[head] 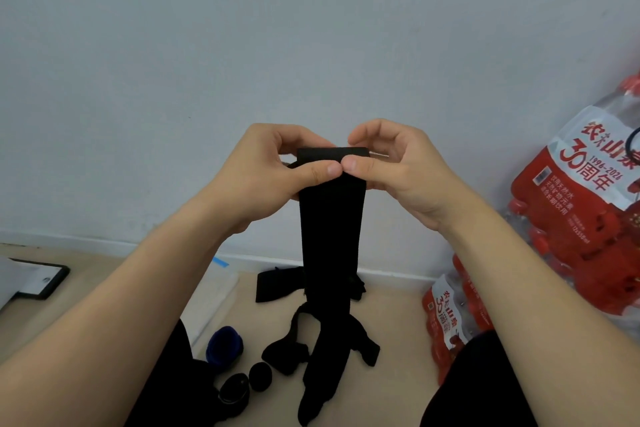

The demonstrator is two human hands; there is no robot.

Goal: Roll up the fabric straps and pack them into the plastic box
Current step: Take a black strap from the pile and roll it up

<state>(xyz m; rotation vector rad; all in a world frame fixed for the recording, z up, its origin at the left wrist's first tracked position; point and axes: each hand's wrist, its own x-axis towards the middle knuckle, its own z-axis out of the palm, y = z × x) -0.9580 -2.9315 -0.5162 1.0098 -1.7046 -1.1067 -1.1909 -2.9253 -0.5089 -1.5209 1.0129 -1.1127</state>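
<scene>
"Well, both hands are clamped on the top end of that black strap. The left hand and the right hand pinch it with thumbs meeting on the near face and fingers curled behind, and the rest hangs straight down to the floor."

"So what could spoil it from here?"

"I'd say the first turns. It's held in the air with nothing under it, so if one thumb leads, the roll could go crooked and end up cone-shaped. The tail also drops into the loose straps lying below, so it might drag one up or snag as it winds. And if the pinch slackens, I'd expect limp cloth like that to spring open."

"Where does it go once it's rolled?"

"Near left there are finished rolls, a blue roll and a black roll. Just beyond them is something pale and see-through that may be the plastic box, though I can't tell for sure."

"Any writing?"

"On the right, the big water pack reads 农夫山泉, 30周年 and 1996–2026. The smaller pack carries the same brand. The finer print is too small to read."
</scene>
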